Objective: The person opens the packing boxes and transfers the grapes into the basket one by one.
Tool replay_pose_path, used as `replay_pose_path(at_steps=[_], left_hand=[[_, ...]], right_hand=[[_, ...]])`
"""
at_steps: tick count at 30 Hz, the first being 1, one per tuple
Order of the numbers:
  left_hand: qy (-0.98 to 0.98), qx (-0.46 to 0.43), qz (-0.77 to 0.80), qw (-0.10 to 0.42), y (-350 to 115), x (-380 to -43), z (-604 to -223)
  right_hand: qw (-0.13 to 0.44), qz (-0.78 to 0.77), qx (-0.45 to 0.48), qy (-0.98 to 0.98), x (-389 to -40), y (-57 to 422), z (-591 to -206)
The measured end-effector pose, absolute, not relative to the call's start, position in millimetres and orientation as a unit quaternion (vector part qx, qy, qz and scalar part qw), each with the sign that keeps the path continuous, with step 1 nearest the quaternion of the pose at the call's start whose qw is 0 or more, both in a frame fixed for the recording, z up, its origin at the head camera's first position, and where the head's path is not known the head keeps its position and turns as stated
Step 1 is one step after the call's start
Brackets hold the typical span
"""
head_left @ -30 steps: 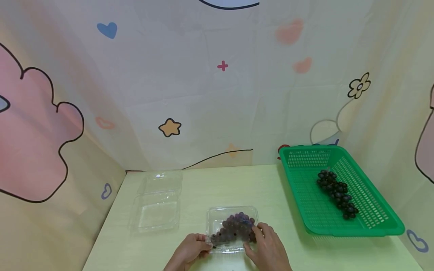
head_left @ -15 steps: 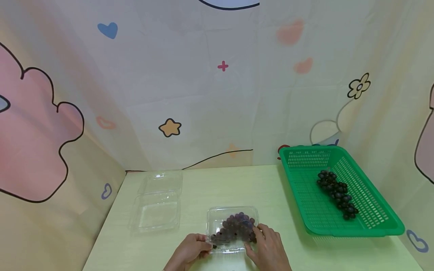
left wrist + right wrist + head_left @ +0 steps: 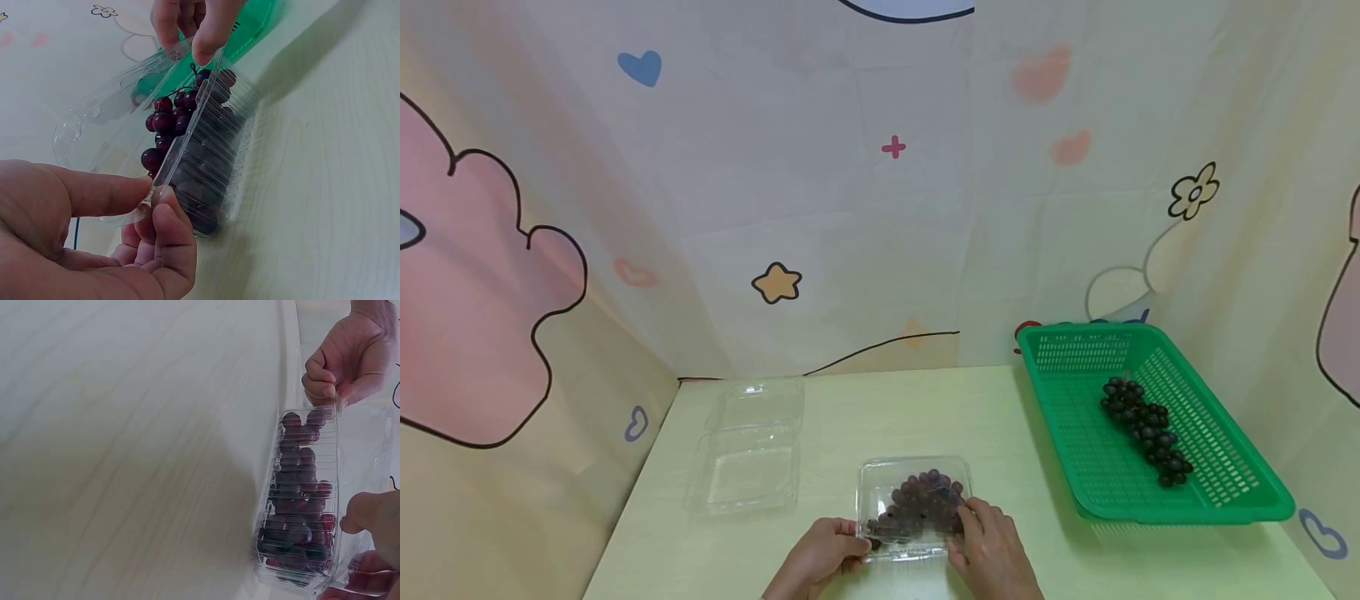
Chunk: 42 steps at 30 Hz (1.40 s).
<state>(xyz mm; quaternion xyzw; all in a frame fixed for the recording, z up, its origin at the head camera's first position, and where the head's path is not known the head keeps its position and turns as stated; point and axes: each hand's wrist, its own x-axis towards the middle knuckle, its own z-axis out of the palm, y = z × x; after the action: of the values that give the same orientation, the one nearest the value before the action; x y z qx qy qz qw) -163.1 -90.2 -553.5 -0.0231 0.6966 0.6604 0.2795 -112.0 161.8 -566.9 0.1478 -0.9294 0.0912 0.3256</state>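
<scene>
A clear plastic clamshell box (image 3: pixel 876 483) lies at the front of the table with a bunch of dark grapes (image 3: pixel 927 492) inside, its lid over them. My left hand (image 3: pixel 825 546) pinches the rim at the box's near left corner between thumb and fingers; the left wrist view shows this pinch close up. At the near right corner my right hand (image 3: pixel 996 546) holds the rim, thumb on the near edge and fingers on the right side. Through the ribbed wall (image 3: pixel 300 487) in the right wrist view the grapes fill the box's length. Along the near edge, lid and base look slightly apart.
Another clear clamshell box (image 3: pixel 751 467) stands opened out on the left of the table. A green plastic basket (image 3: pixel 1060 467) on the right holds another bunch of dark grapes (image 3: pixel 1146 429). A printed curtain (image 3: pixel 865 208) hangs behind and at both sides.
My right thumb has shifted slightly to the right along the box's near edge. My left hand, the box and the basket stay about where they were.
</scene>
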Motion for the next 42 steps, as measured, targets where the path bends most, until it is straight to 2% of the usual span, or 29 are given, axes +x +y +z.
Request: replay_pose_path(at_steps=[7,25,33,42], left_hand=[[0.698,-0.02,0.659,0.28,-90.0,-163.3,-553.5],[0.701,-0.021,0.662,0.266,-92.0,-166.0,-558.8],[0.695,-0.013,0.668,0.266,-90.2,-164.1,-556.1],[0.701,-0.013,0.661,0.267,-91.0,-164.5,-556.8]], right_hand=[[0.351,0.088,0.166,-0.917,-113.9,163.0,-569.9],[0.321,0.105,0.146,-0.93,-110.2,164.6,-565.4],[0.373,0.142,0.147,-0.905,-115.3,169.3,-571.2],[0.358,0.148,0.13,-0.913,-117.0,174.4,-564.1]])
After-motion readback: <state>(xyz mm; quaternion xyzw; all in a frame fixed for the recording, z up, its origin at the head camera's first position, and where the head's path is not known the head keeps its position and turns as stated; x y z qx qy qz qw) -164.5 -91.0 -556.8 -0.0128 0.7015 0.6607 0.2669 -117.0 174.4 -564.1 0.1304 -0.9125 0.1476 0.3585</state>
